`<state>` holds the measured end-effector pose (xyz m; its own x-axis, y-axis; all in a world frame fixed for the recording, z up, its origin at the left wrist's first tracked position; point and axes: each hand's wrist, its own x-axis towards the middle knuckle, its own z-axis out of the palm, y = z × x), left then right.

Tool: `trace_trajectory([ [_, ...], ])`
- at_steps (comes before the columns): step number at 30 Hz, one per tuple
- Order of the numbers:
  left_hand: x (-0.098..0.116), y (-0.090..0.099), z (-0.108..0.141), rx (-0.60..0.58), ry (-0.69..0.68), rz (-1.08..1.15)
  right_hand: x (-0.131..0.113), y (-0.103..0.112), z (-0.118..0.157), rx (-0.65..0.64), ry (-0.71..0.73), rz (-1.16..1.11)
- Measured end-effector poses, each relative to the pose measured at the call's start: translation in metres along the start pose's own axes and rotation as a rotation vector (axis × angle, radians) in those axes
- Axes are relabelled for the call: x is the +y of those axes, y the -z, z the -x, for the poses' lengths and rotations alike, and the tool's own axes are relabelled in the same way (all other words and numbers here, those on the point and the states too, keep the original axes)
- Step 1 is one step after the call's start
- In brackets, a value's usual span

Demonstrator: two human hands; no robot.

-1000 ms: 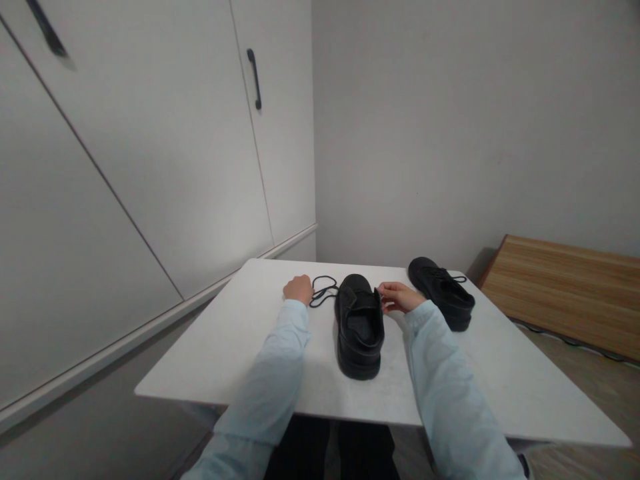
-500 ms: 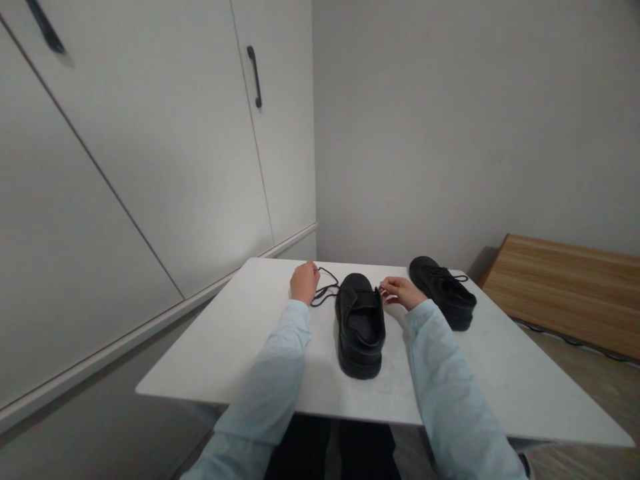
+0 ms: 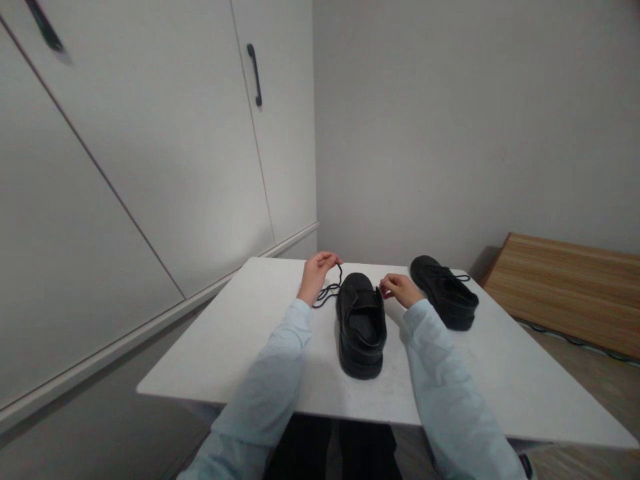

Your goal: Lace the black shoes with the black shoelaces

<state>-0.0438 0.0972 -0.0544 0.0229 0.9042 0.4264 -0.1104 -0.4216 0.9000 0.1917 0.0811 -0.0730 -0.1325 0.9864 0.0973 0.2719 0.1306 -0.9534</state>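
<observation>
A black shoe (image 3: 362,353) stands on the white table with its heel towards me and its opening spread wide. My left hand (image 3: 317,272), left of the toe, pinches a black shoelace (image 3: 327,291) that hangs from the fingertips and curls beside the shoe. At the shoe's right side, my right hand (image 3: 400,289) has its fingertips closed at the edge of the upper; what they hold is too small to make out. A second black shoe (image 3: 453,303), with its lace tied, rests behind and to the right of that hand.
The white table (image 3: 215,353) carries both shoes. White cabinet doors (image 3: 175,153) with dark handles rise on the left. A wooden board (image 3: 565,293) stands beyond the table on the right, with a cable (image 3: 570,341) along its lower edge.
My left hand has moved right and a little away from me, closer to the shoe's toe, lifting the lace end. My right hand has barely shifted.
</observation>
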Motion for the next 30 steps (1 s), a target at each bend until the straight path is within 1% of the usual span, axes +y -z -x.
trace_trajectory([
  [4,0.008,-0.018,0.013,-0.243,0.004,-0.065,0.002,0.001,-0.001,0.028,-0.005,0.064],
  [7,0.007,-0.03,0.021,-0.408,0.027,-0.079,0.005,0.002,-0.003,0.047,-0.011,0.078],
  [9,0.003,-0.034,0.025,-0.454,0.029,-0.088,0.007,0.004,-0.004,0.063,-0.013,0.086],
  [10,0.001,-0.035,0.025,-0.459,0.027,-0.093,0.008,0.005,-0.005,0.074,-0.015,0.089],
  [12,-0.002,-0.035,0.025,-0.437,0.025,-0.101,0.009,0.008,-0.005,0.1,-0.019,0.094],
  [17,-0.001,-0.031,0.022,-0.3,0.021,-0.094,0.009,0.016,-0.005,0.196,-0.014,0.085],
  [19,0.0,-0.03,0.021,-0.255,0.017,-0.099,0.007,0.019,-0.004,0.257,0.002,0.073],
  [22,0.0,-0.03,0.02,-0.2,0.018,-0.101,0.001,0.021,-0.002,0.393,0.061,0.055],
  [24,0.001,-0.031,0.021,-0.173,0.022,-0.074,-0.005,0.02,0.0,0.479,0.111,0.027],
  [26,0.001,-0.032,0.021,-0.155,0.033,-0.034,-0.012,0.017,0.003,0.532,0.157,-0.026],
  [28,0.001,-0.033,0.021,-0.14,0.047,-0.014,-0.02,0.011,0.006,0.55,0.202,-0.068],
  [30,0.001,-0.033,0.021,-0.126,0.056,-0.021,-0.028,0.002,0.01,0.528,0.249,-0.071],
])
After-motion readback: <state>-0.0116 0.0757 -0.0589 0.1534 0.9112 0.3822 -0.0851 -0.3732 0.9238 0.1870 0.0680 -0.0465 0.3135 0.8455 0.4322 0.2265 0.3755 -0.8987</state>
